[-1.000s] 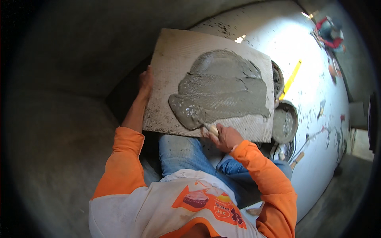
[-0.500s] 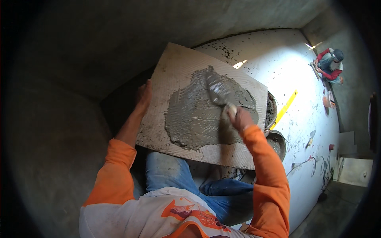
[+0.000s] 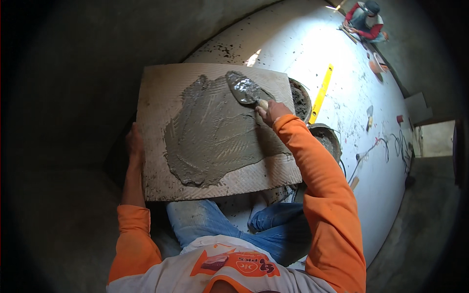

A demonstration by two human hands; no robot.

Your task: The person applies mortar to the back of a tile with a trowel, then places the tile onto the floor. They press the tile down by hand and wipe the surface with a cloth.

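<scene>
A square ribbed-back tile (image 3: 161, 78) is held over my lap, with wet grey mortar (image 3: 210, 136) spread unevenly across most of it. My left hand (image 3: 134, 140) grips the tile's left edge, partly hidden behind it. My right hand (image 3: 271, 111) is closed on the wooden handle of a trowel (image 3: 242, 88), whose mortar-coated blade rests on the upper right of the spread. Just past the tile's right edge are two buckets of mortar (image 3: 300, 100) (image 3: 325, 139), partly hidden by tile and arm.
A yellow level (image 3: 322, 93), a second trowel (image 3: 370, 119) and tangled cables (image 3: 395, 146) lie on the pale floor (image 3: 366, 215). A co-worker (image 3: 364, 24) sits by the far wall near a pinkish bucket (image 3: 376, 66). A dark concrete wall (image 3: 78, 88) stands at left.
My right hand and trowel have swept from the tile's lower edge to its upper right, spreading the mortar wider and more thinly. My left hand still holds the edge; the view has shifted.
</scene>
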